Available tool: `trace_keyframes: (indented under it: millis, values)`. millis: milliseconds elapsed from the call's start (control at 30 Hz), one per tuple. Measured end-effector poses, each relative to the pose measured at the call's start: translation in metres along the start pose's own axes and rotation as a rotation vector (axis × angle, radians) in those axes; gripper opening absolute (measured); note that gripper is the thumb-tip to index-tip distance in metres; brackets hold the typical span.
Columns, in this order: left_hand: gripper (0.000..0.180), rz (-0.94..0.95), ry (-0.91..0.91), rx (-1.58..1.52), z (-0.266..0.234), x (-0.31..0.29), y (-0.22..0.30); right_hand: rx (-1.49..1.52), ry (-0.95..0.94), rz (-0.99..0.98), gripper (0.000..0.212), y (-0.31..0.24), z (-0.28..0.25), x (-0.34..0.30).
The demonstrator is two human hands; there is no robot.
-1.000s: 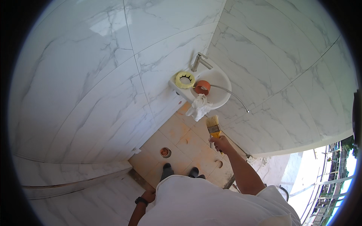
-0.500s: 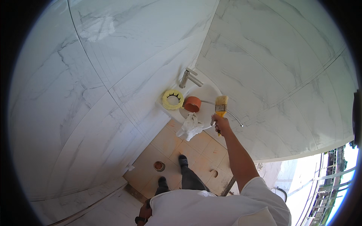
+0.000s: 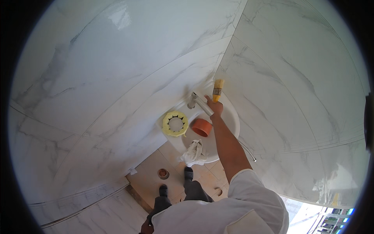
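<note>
My right hand (image 3: 215, 107) is closed round the yellow handle of a flat paintbrush (image 3: 218, 89). Its pale bristles point up near the corner where the tiled walls meet, though I cannot tell if they touch. The hand is beside the metal tap (image 3: 200, 103), over the back of a white washbasin (image 3: 236, 119). In the basin sits an orange-red pipe ring (image 3: 201, 127), and a crumpled white cloth (image 3: 194, 152) hangs over its front edge. A yellow-wrapped ring (image 3: 168, 124) lies on the left side. My left hand (image 3: 146, 227) hangs low by my leg, its fingers mostly hidden.
Marbled white wall tiles (image 3: 117, 78) enclose the basin on the left and right. A flexible hose (image 3: 248, 150) sticks out past the basin's right side. On the beige floor (image 3: 146, 183) are a round reddish-brown opening or cup (image 3: 163, 174) and my feet.
My right hand has carried the paintbrush from the basin's right edge to the back, by the tap and wall corner. The view has shifted, and my left hand shows less.
</note>
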State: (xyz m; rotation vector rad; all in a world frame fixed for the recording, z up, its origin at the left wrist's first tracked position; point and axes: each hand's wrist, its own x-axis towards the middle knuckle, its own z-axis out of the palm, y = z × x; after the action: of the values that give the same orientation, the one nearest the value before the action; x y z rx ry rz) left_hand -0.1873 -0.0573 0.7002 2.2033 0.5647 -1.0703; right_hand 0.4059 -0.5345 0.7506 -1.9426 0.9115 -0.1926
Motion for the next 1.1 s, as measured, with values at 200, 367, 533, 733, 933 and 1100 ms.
trace_keyframes:
  millis: [200,367,533,733,933,1100]
  values:
    - [0.034,0.115,0.222,-0.224,0.006,-0.027,0.028,0.111,-0.034,-0.11,0.05,0.027,-0.03,-0.019]
    - [0.037,-0.018,0.111,-0.236,-0.018,-0.039,0.051,-0.081,-0.057,-0.132,0.044,0.074,-0.089,-0.069]
    - [0.041,0.028,-0.067,-0.247,-0.031,-0.029,0.004,-0.379,-0.085,-0.379,0.033,0.125,-0.151,-0.171]
    - [0.058,0.107,0.023,-0.042,-0.075,0.01,-0.051,-0.353,-0.098,-0.4,0.033,0.121,-0.15,-0.274]
    - [0.064,0.248,-0.004,0.219,-0.114,0.064,-0.09,-0.496,-0.386,-0.422,0.031,0.149,-0.129,-0.366]
    - [0.068,0.324,0.052,0.289,-0.107,0.113,-0.099,-0.741,-0.508,-0.303,0.028,0.23,-0.115,-0.431]
